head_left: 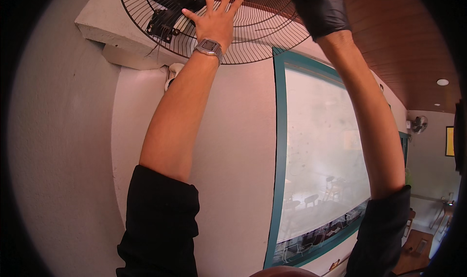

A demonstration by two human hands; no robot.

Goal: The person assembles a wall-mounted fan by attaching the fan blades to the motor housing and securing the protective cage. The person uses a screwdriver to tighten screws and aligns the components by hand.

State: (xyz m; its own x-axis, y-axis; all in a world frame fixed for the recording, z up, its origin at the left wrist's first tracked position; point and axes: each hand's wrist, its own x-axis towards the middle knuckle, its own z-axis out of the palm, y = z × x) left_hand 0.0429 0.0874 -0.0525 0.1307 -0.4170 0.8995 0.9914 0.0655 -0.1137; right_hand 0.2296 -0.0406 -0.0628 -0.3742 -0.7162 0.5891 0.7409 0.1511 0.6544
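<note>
Overhead, a large black wire fan guard (248,53) curves across the top of the view. My left hand (215,23) is bare and lies against its wires with the fingers spread. A silver digital watch (210,46) is on that wrist. My right hand (325,11) wears a black glove and is raised at the guard's right rim; its fingers are dark, blurred and partly cut off by the top edge, so their grip is hidden. A black bracket-like part (163,26) shows behind the wires at the left.
A concrete ledge (112,21) juts out beside the fan. Below it, a small white rounded fixture (173,72) is on the wall. A teal-framed window (280,155) stands between my arms. At far right are a smaller wall fan (419,124) and furniture. The ceiling (399,48) is brown panelling.
</note>
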